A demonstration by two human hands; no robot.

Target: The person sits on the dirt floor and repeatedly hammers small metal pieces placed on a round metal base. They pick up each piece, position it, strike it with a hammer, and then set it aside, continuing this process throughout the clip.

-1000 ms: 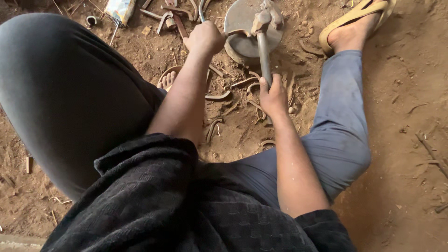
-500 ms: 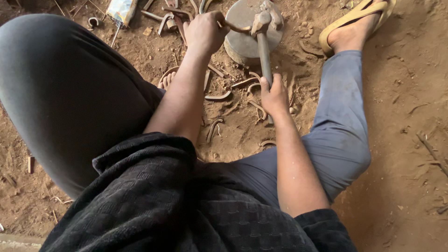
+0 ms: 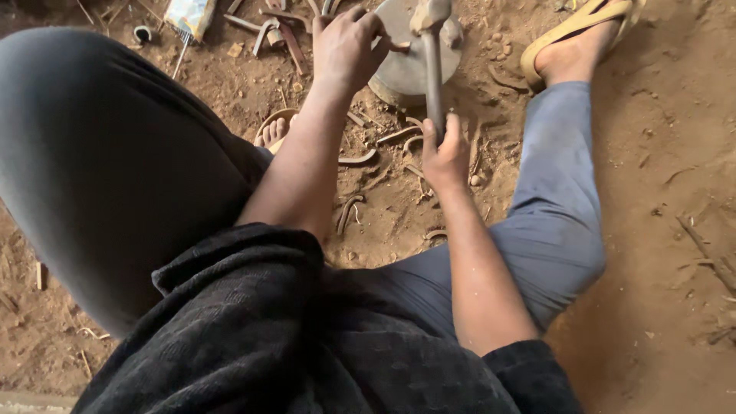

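Brown dirt floor lies under you. Your right hand grips the hammer over the round metal block. Your left hand pinches a small metal piece there. Aim carefully, clear of your fingers.

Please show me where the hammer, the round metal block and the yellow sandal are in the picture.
hammer (image 3: pixel 434 73): head view, on the middle of its handle.
round metal block (image 3: pixel 402 65): head view, on its flat grey top.
yellow sandal (image 3: pixel 571 27): head view, on its strap by the foot.
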